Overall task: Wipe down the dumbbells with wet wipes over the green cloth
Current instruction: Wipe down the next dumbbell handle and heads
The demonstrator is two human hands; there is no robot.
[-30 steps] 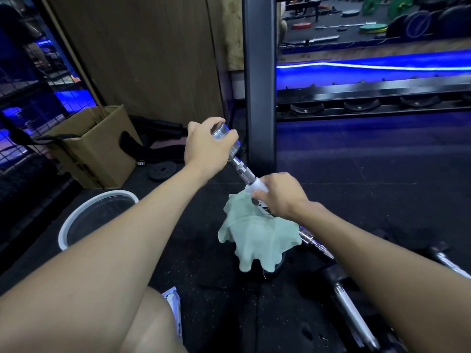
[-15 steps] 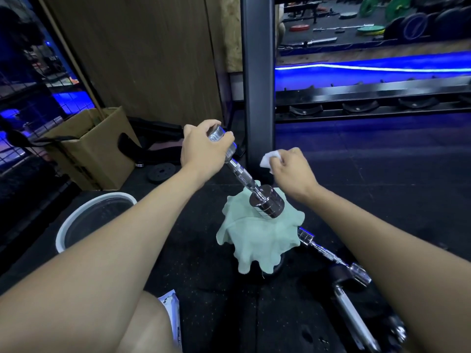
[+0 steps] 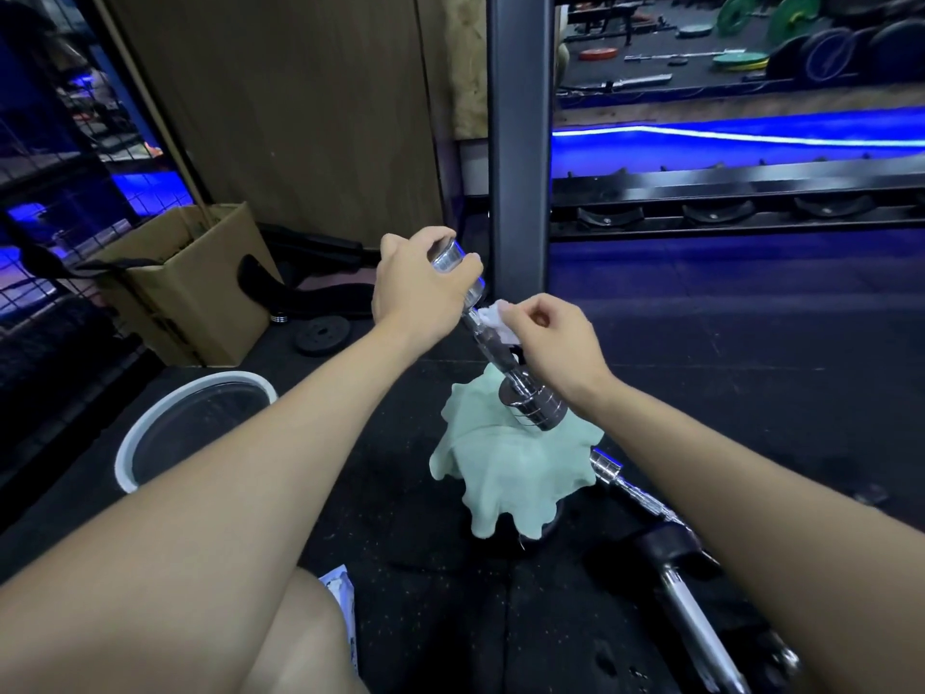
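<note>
Your left hand grips the dumbbell by its upper end — tilted, lower end resting on the green cloth on the floor; your right hand pinches a white wipe against its handle

Both my forearms are bare all the way up, no sleeves showing anywhere. My left hand and right hand have no gloves, no rings, no watch or wristband. Nails look short from what I can make out. My knee at the bottom is bare too.
</note>
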